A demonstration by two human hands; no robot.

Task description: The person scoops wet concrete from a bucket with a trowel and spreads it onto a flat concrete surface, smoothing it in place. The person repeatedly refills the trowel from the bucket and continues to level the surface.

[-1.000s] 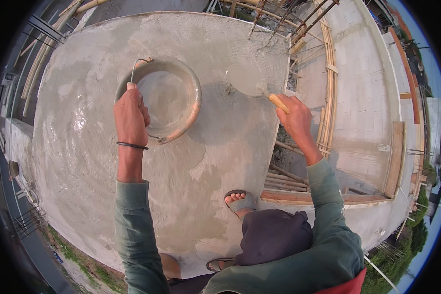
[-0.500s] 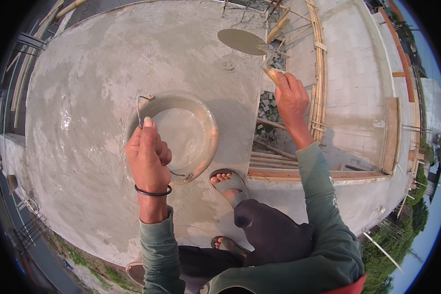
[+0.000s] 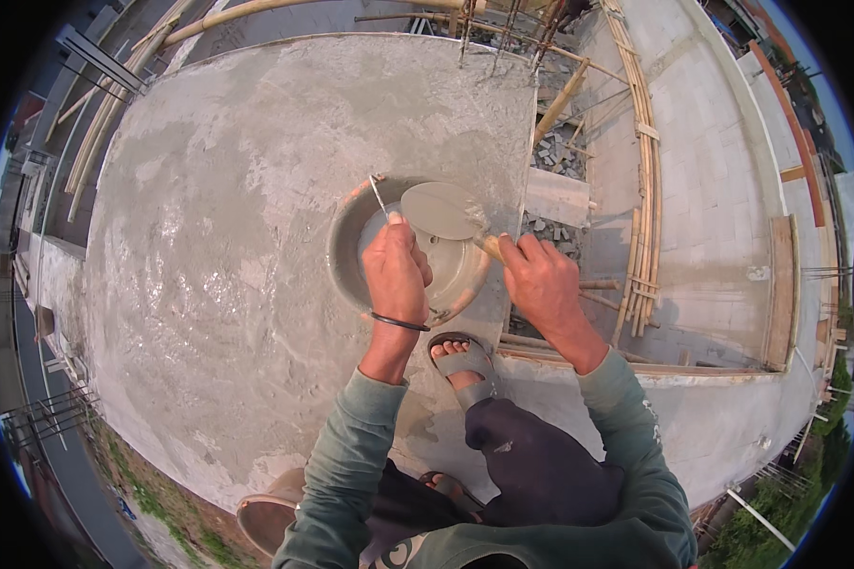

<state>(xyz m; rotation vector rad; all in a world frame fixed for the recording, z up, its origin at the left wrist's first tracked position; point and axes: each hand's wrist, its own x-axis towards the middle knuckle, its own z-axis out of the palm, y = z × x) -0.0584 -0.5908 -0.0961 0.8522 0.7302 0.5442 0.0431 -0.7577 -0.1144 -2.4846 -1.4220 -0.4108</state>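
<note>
My left hand point(image 3: 398, 270) is closed round the wire handle of a round, cement-smeared bucket point(image 3: 345, 248). Grey liquid lies in the bucket's bottom, partly hidden by my hand and the tool. With my right hand point(image 3: 544, 289) I grip the wooden handle of a trowel point(image 3: 439, 211), its oval, grey-coated blade held over the bucket's far side. Beneath the bucket spreads a wet, rough cement slab point(image 3: 228, 237). My sandalled foot point(image 3: 463, 365) stands just nearer than the bucket.
To the right the slab ends at an opening with rubble point(image 3: 565, 156) and bamboo poles point(image 3: 647, 161). Steel bars point(image 3: 503, 38) rise at the far edge. A second bucket point(image 3: 268, 522) stands behind my left forearm. A block wall point(image 3: 712, 180) lies beyond the opening.
The trowel has come from beyond the slab's right edge, leftward and nearer, over the bucket. My left hand and the bucket appear farther right in view; the view itself has shifted.
</note>
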